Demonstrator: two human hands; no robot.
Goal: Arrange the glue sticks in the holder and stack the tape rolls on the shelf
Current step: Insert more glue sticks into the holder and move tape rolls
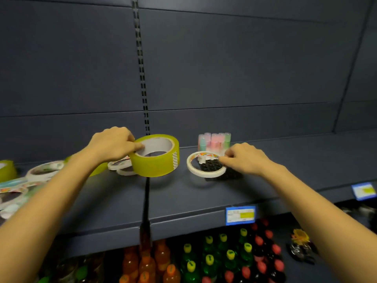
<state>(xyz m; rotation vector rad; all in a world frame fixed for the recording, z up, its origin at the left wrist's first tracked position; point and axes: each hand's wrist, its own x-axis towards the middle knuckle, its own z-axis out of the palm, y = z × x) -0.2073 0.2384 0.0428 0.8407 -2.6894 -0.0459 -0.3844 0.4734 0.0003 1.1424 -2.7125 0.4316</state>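
Over the holder (234,174) lies a white roll (205,173).

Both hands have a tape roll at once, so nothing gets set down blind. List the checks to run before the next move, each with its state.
1. Left hand grips the yellow tape roll, a finger hooked into its core: ok.
2. Right hand pinches the rim of the thin white tape roll: ok.
3. White roll clear of the black holder: not ok, it lies over the holder's front holes.
4. Glue sticks upright at the holder's back: ok.
5. Bare shelf between the hands for a stack: ok.
6. No loose glue sticks remaining: cannot tell, left edge is blurred.
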